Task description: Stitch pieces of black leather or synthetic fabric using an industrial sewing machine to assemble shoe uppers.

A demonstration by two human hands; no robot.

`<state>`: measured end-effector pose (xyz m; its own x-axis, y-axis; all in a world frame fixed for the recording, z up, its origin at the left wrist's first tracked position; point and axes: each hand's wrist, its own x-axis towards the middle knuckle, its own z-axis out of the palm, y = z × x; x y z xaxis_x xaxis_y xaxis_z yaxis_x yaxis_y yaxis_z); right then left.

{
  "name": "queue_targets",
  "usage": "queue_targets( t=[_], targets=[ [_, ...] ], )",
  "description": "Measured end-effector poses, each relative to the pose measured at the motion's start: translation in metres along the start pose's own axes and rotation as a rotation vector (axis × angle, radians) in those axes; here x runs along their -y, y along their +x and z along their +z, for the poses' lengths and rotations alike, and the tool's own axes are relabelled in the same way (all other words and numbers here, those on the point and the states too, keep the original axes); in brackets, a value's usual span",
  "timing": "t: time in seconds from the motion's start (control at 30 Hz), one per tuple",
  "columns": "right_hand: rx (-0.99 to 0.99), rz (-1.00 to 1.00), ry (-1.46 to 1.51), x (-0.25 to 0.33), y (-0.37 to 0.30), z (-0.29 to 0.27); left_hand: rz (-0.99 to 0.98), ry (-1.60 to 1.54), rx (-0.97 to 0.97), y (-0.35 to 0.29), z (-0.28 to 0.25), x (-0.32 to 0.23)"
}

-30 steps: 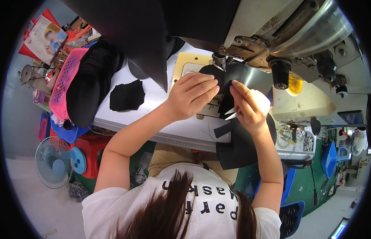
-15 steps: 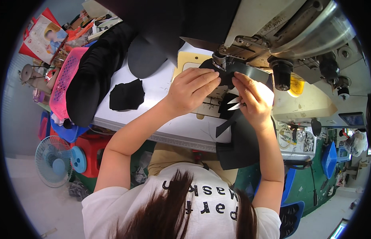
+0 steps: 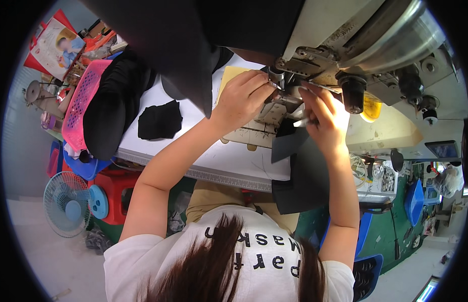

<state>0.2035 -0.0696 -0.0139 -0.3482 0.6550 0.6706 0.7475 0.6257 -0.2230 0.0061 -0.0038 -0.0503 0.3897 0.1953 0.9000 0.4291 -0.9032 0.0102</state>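
My left hand (image 3: 242,98) is pinched close beside the presser foot (image 3: 277,76) of a sewing machine (image 3: 339,48). What its fingertips hold is hidden. Opposite it, my right hand (image 3: 325,117) is closed around small metal snips (image 3: 300,122), whose blades stick out toward the left and look blurred. Its thumb and forefinger are near the right side of the foot, where dark material partly shows. Beneath the right hand, black sheet pieces (image 3: 307,176) hang over the table's front edge. A large dark sheet (image 3: 186,50) reaches down behind my left wrist.
A small black fabric piece (image 3: 160,120) lies on the white table (image 3: 234,168). Left of it are stacked black pieces (image 3: 105,110) and a pink basket (image 3: 88,95). A fan (image 3: 68,204) and a red stool (image 3: 115,194) stand at lower left.
The black piece between my hands no longer shows there, exposing the metal plate under the foot. My right hand has shifted slightly right. The large dark sheet's tip has dropped toward my left wrist.
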Motion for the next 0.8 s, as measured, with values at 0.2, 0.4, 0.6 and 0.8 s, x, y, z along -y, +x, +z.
queue_targets(
  t=[0.2,0.4,0.6,0.8],
  targets=[
    [0.242,-0.064,0.234,0.022,-0.018,0.0,0.046,0.099,-0.047,-0.008,-0.002,-0.004],
    [0.344,-0.091,-0.088,0.023,-0.029,0.012,0.0,0.29,0.254,-0.033,-0.023,0.0],
    [0.231,0.144,0.26,0.024,-0.014,-0.006,-0.022,0.029,0.456,-0.025,-0.049,0.011],
    [0.209,0.208,0.292,0.015,0.006,-0.008,-0.322,-0.384,0.635,0.007,-0.081,0.03]
  ],
)
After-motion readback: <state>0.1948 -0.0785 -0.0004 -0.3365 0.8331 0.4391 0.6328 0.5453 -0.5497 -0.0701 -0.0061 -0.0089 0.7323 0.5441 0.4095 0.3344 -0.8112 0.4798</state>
